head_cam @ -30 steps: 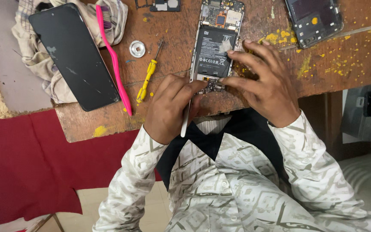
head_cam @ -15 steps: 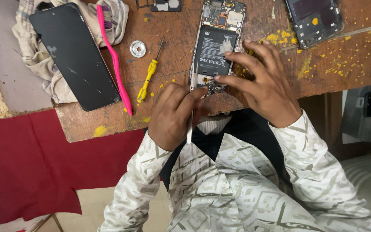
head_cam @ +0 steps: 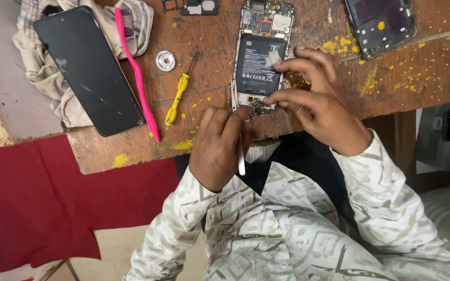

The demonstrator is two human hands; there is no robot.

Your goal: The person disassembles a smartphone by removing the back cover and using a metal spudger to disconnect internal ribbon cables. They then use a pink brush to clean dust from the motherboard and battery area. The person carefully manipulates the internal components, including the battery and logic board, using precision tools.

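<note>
Two hands are seen at the near edge of a worn wooden table [head_cam: 391, 78], low in the middle of the frame. A thin white tool [head_cam: 241, 156] is gripped by the left hand [head_cam: 217, 145], its fingers curled closed around the shaft, and the tip is set at the bottom end of an opened phone [head_cam: 260, 52]. The phone lies at the upper centre of the frame with its back off, so that the black battery [head_cam: 256, 65] and the circuit board above it are laid bare. The right hand [head_cam: 319, 104] is held just right of the phone's lower end; its thumb and forefinger are pinched narrowly at a small dark part [head_cam: 258, 108] by the phone's bottom edge (whether the part is actually clasped cannot be told), while the other fingers are spread over the battery's right side.

Several other things are scattered around. A yellow-handled screwdriver [head_cam: 179, 93] is lying just left of the phone, with a small round metal piece [head_cam: 165, 60] near it. Further left, a pink toothbrush [head_cam: 135, 73] is laid beside a black phone screen [head_cam: 89, 70], which rests partly on a crumpled cloth [head_cam: 37, 78]. Another dark phone frame [head_cam: 381, 23] is placed at the upper right, well apart from the hands. Yellow specks are strewn over the wood. The phone's lower edge is partly hidden by both hands.
</note>
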